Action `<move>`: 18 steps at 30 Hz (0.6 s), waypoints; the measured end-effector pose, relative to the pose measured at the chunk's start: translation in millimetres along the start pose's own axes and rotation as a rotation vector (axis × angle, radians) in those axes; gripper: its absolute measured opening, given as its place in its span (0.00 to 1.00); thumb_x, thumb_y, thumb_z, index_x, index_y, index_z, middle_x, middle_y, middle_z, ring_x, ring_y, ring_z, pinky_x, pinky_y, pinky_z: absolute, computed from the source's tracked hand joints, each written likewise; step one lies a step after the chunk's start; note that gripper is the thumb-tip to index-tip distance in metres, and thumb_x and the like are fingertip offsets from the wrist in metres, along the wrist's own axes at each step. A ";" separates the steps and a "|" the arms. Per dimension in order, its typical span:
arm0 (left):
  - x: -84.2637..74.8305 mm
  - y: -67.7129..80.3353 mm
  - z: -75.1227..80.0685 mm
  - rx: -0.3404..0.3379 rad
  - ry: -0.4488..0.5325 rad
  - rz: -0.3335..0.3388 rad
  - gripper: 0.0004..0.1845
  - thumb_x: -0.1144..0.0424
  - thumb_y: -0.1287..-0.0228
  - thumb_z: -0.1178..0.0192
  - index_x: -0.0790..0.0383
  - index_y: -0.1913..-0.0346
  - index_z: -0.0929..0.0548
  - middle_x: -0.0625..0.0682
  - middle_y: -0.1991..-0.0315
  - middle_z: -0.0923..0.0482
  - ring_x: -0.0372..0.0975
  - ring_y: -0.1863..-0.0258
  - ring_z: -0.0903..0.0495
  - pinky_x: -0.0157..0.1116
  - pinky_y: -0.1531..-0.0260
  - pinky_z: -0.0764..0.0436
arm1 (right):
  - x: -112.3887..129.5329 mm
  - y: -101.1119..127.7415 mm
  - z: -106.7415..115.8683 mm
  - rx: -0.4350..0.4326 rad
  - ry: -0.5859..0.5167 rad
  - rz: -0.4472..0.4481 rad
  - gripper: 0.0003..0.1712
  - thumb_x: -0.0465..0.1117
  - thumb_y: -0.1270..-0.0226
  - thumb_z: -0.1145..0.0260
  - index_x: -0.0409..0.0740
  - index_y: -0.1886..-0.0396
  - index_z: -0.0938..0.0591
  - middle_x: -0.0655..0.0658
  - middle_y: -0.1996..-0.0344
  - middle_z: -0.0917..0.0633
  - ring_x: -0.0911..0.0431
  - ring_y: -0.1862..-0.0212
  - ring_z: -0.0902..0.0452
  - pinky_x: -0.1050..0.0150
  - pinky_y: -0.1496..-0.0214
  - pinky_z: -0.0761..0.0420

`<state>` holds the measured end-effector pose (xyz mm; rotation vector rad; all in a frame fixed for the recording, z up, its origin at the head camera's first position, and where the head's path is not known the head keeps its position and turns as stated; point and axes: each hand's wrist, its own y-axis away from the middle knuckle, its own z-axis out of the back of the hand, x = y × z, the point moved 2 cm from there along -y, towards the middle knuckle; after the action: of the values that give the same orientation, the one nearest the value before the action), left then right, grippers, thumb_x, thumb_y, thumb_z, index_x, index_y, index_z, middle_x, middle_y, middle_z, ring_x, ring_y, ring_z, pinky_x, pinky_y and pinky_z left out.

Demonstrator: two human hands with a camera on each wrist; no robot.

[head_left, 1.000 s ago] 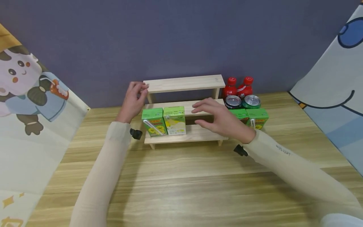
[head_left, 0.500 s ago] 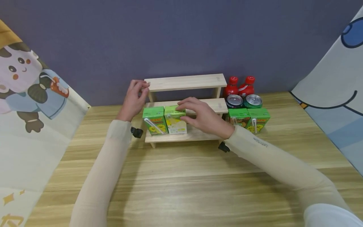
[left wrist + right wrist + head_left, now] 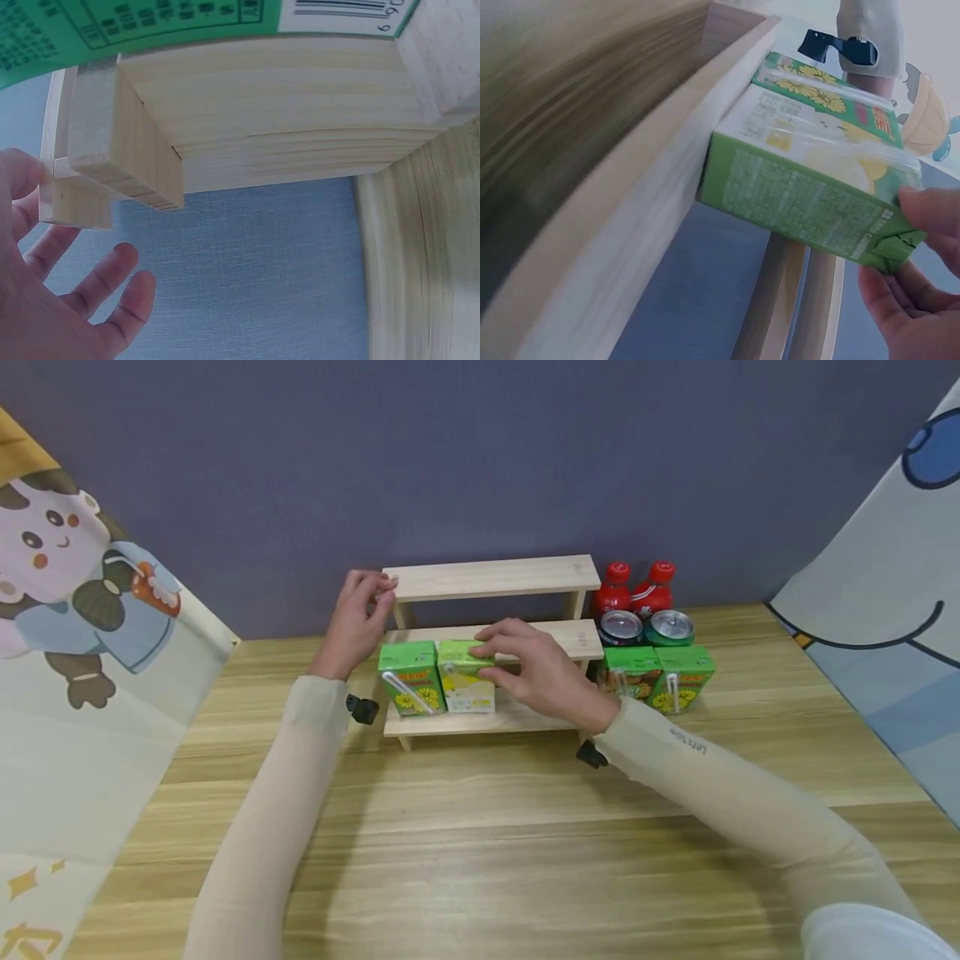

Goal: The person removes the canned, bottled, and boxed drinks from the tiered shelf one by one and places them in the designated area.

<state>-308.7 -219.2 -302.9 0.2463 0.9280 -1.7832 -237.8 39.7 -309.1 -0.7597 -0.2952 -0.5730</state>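
Observation:
A small three-tier wooden shelf [image 3: 491, 578] stands against the dark back wall. My left hand [image 3: 352, 623] pinches the left end of its top board; the left wrist view shows that hand's other fingers [image 3: 109, 276] spread below. On the lowest tier, at the left, a green drink carton [image 3: 411, 683] with a straw stands beside a yellow-green drink carton [image 3: 470, 692]. My right hand [image 3: 543, 670] holds the yellow-green carton by its top right corner. In the right wrist view, the thumb [image 3: 930, 210] lies on the front and the fingers behind.
Right of the shelf stand two red bottles [image 3: 651, 595], two cans [image 3: 670, 627] and two more green cartons [image 3: 682, 678], close together. The wooden tabletop [image 3: 465, 843] spreads out in front. Cartoon-printed panels [image 3: 97, 602] flank both sides.
My right hand has moved left from over the middle of the shelf and taken hold of the yellow-green carton's top. The left hand keeps its place on the top board.

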 end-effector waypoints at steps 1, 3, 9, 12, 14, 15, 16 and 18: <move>-0.2 -0.4 -0.5 -0.001 0.003 -0.002 0.16 0.53 0.37 0.56 0.57 0.53 0.25 0.45 0.50 0.38 0.37 0.59 0.34 0.35 0.59 0.31 | 0.6 1.4 0.6 -0.009 -0.001 0.003 0.14 0.41 0.49 0.35 0.49 0.59 0.20 0.53 0.55 0.27 0.63 0.53 0.34 0.67 0.57 0.29; -0.8 -1.1 -1.5 0.001 0.008 -0.006 0.16 0.53 0.37 0.56 0.56 0.52 0.25 0.45 0.50 0.39 0.37 0.59 0.34 0.34 0.59 0.31 | 1.3 4.7 2.5 -0.024 -0.001 0.011 0.14 0.41 0.48 0.35 0.49 0.59 0.20 0.53 0.55 0.27 0.63 0.54 0.34 0.67 0.58 0.29; -1.4 -1.6 -2.3 0.001 0.018 -0.004 0.16 0.54 0.37 0.56 0.57 0.52 0.25 0.45 0.50 0.39 0.37 0.58 0.33 0.33 0.59 0.31 | 3.3 19.3 16.8 -0.064 0.034 0.040 0.14 0.43 0.50 0.34 0.50 0.60 0.19 0.54 0.56 0.26 0.64 0.54 0.33 0.70 0.59 0.30; -1.3 -0.9 -1.7 -0.002 0.018 0.002 0.16 0.54 0.37 0.56 0.57 0.53 0.25 0.45 0.50 0.39 0.37 0.58 0.33 0.33 0.59 0.31 | 3.7 28.9 27.0 -0.091 0.038 0.050 0.15 0.42 0.51 0.33 0.50 0.60 0.18 0.54 0.56 0.25 0.63 0.54 0.33 0.69 0.60 0.29; -0.8 -0.2 -1.2 -0.001 0.019 0.009 0.16 0.54 0.37 0.56 0.57 0.52 0.25 0.45 0.50 0.39 0.37 0.58 0.33 0.34 0.59 0.31 | 3.5 36.3 33.5 -0.105 0.039 0.046 0.15 0.42 0.51 0.33 0.50 0.60 0.18 0.54 0.56 0.25 0.63 0.55 0.32 0.70 0.64 0.28; -0.4 0.2 -1.0 0.000 0.018 0.012 0.16 0.54 0.36 0.56 0.57 0.52 0.26 0.45 0.50 0.39 0.37 0.58 0.34 0.35 0.59 0.31 | 3.2 39.9 36.4 -0.113 0.040 0.043 0.15 0.42 0.51 0.33 0.49 0.60 0.18 0.54 0.56 0.25 0.63 0.55 0.32 0.70 0.65 0.28; -0.2 0.3 -1.0 0.002 0.019 0.013 0.16 0.54 0.36 0.56 0.57 0.52 0.26 0.45 0.50 0.39 0.37 0.58 0.34 0.36 0.59 0.31 | 3.0 43.5 39.4 -0.121 0.043 0.040 0.15 0.41 0.52 0.32 0.49 0.60 0.18 0.53 0.56 0.25 0.63 0.56 0.32 0.70 0.66 0.28; 0.1 0.4 -1.2 0.003 0.021 0.013 0.17 0.54 0.36 0.57 0.57 0.52 0.26 0.45 0.50 0.39 0.38 0.59 0.34 0.37 0.59 0.31 | 3.0 50.8 45.3 -0.142 0.054 0.037 0.15 0.41 0.53 0.32 0.49 0.61 0.18 0.53 0.56 0.24 0.63 0.56 0.31 0.71 0.68 0.30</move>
<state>-308.7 -218.5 -303.9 0.2726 0.9365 -1.7727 -207.8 100.6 -304.8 -0.8836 -0.1919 -0.5831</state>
